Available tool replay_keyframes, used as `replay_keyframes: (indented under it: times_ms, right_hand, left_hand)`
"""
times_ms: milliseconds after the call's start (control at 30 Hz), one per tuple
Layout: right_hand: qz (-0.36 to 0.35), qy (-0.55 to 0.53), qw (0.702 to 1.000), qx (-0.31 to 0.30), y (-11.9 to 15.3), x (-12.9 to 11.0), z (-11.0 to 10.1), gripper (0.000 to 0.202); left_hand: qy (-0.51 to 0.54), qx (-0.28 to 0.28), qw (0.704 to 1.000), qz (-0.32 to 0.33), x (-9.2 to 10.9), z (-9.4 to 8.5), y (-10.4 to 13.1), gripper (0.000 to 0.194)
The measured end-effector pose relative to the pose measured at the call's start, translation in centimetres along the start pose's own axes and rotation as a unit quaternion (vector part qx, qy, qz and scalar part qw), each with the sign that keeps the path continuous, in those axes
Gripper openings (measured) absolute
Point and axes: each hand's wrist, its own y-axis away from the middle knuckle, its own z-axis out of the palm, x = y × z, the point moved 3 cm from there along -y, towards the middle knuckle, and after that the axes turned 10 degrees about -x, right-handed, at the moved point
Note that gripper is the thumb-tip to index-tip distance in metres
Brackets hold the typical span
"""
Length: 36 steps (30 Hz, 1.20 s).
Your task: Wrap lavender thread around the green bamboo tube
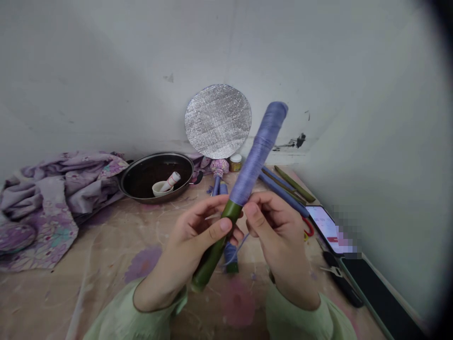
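My left hand (191,238) is closed around the bare green lower part of a bamboo stick (209,264), which slants up to the right. Purple thread (260,151) is wound tightly over the stick's upper part. At the lower edge of the winding, my right hand (278,236) pinches the thread with thumb and fingers. A loose strand (240,248) hangs below, between my hands. Under them on the table lies a thread spool or second wrapped piece (231,259), purple with a green end, partly hidden.
A dark pan (159,198) holds a small white bowl (157,190). Floral cloth (53,203) is heaped at left. A round silvery disc (218,121) leans at the wall beside a small jar (235,163). At right are several sticks (295,184), red-handled scissors (309,227), a phone (323,224) and a key (334,270).
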Motion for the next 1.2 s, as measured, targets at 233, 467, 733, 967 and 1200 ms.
replay_keyframes:
  times_ms: [233,467,733,967,1200]
  right_hand:
    - [-0.005,0.045,0.999,0.007,0.1,0.1,-0.2,0.016]
    - [0.001,0.065,0.998,-0.002,0.3,0.4,-0.4,0.013]
    - [-0.017,0.033,0.999,-0.017,0.2,0.2,0.0,0.013]
    - [-0.031,0.018,0.998,-0.046,0.4,-0.1,0.4,0.014]
    - [-0.034,-0.013,0.999,-0.039,0.5,0.1,0.3,0.011]
  left_hand:
    - [-0.025,-0.029,0.999,-0.003,-0.3,0.0,0.4,0.020]
    - [-0.003,-0.006,0.999,-0.035,-0.4,0.1,0.5,0.030]
    - [-0.003,0.009,1.000,-0.014,0.1,0.0,0.1,0.033]
    - [0.002,-0.009,1.000,0.011,0.5,0.2,0.3,0.027]
    - [0.010,0.001,1.000,0.001,0.6,0.2,0.4,0.022]
